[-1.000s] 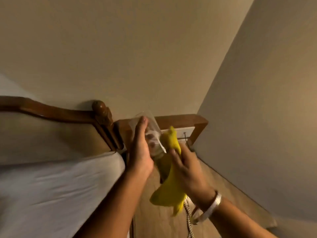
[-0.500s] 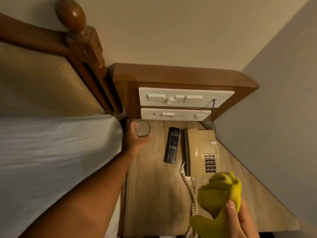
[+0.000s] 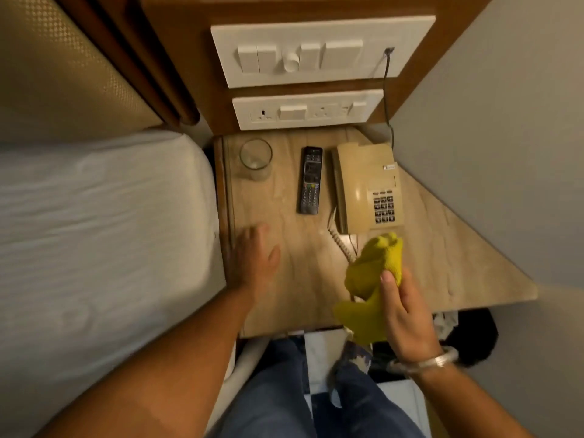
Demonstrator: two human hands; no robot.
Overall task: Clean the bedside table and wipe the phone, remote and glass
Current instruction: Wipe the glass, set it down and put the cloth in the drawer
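Observation:
An empty clear glass [image 3: 256,158] stands upright at the back left of the bedside table [image 3: 442,254]. A black remote [image 3: 310,180] lies in the middle, and a beige phone [image 3: 366,188] sits to its right with a coiled cord [image 3: 343,246] trailing forward. My left hand [image 3: 256,257] hovers empty over the table's left front, fingers apart, well short of the glass. A bunched yellow cloth [image 3: 374,276] is gripped in my right hand [image 3: 407,314] above the table's front edge, just in front of the phone.
The bed's white mattress [image 3: 104,232] and padded headboard [image 3: 63,67] lie to the left. Two white switch and socket panels [image 3: 316,58] sit on the wooden backboard. A grey wall [image 3: 505,137] closes the right side. A dark bin [image 3: 471,336] stands below the table corner.
My left hand has let go of the glass, which now stands on the table, and has drawn back toward me. My view has tilted further down. The cloth stays in my right hand.

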